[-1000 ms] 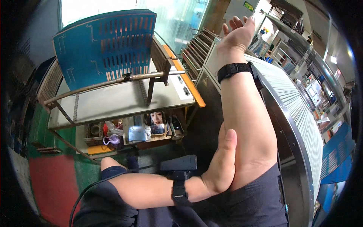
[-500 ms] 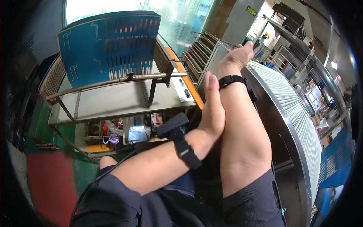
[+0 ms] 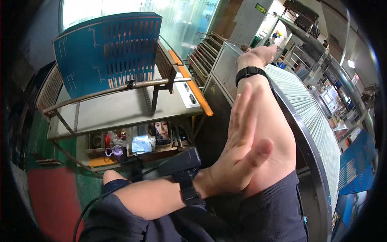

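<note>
My left hand (image 3: 242, 149) is open, its fingers spread, and lies over the inner side of my right forearm (image 3: 276, 129) near the elbow. Whether it presses on the skin or hovers just above it I cannot tell. A black device on a strap (image 3: 186, 169) sits on my left wrist. My right arm reaches far forward, with a black wristband (image 3: 252, 72) on it. My right hand (image 3: 261, 55) is stretched out near the ribbed pale-green rollers (image 3: 298, 92) of a machine, nothing visible in it; its fingers are partly foreshortened.
Blue panels with copper strips (image 3: 109, 52) stand in a metal rack (image 3: 117, 89) on a cart (image 3: 100, 117) at left. A lower shelf holds a purple-handled cup (image 3: 117, 151) and a blue-white packet (image 3: 142, 144). A metal machine frame (image 3: 308, 151) runs along my right. More blue panels (image 3: 354, 167) are beyond it.
My left hand has slid down my right forearm from near the wrist toward the elbow, its fingers spreading. The right hand stays reached out. The view has shifted slightly.
</note>
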`<move>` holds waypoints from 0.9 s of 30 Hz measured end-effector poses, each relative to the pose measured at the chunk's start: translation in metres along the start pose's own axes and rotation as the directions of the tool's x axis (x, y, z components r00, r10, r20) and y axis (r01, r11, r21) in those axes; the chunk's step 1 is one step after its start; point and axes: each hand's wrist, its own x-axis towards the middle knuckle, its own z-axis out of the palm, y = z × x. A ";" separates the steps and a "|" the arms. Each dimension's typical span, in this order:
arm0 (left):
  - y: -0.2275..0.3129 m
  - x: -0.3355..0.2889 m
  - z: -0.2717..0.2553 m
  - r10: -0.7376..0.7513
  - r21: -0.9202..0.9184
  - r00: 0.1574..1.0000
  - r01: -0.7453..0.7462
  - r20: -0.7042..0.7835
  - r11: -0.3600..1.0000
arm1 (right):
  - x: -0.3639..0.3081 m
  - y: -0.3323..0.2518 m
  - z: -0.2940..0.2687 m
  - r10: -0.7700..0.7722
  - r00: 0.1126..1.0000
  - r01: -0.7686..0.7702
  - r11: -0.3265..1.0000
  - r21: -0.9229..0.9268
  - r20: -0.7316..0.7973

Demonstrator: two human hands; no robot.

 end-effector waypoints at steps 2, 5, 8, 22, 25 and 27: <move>-0.025 0.019 -0.003 0.086 0.123 0.995 -0.092 0.055 0.988 | 0.009 0.001 -0.009 0.001 0.999 -0.001 1.000 -0.004 -0.036; -0.074 0.069 -0.028 0.593 0.483 0.805 -0.533 0.035 0.695 | -0.017 0.014 -0.002 0.061 0.998 -0.061 0.998 0.006 -0.009; -0.071 0.087 -0.039 0.517 0.623 0.855 -0.383 -0.039 0.682 | -0.030 0.012 -0.012 0.074 0.997 -0.074 0.997 0.001 0.019; 0.030 -0.072 0.017 0.000 0.000 0.992 0.000 0.129 1.000 | -0.009 -0.038 -0.009 -0.044 0.983 0.035 0.998 0.054 0.179; 0.041 -0.102 0.010 -0.178 -0.347 0.955 0.254 0.236 0.903 | 0.008 -0.062 -0.003 -0.018 0.982 0.017 1.000 0.009 0.186; 0.031 -0.094 0.008 -0.293 -0.399 0.915 0.387 0.277 0.831 | 0.004 -0.081 0.002 0.012 0.978 -0.005 0.999 -0.033 0.206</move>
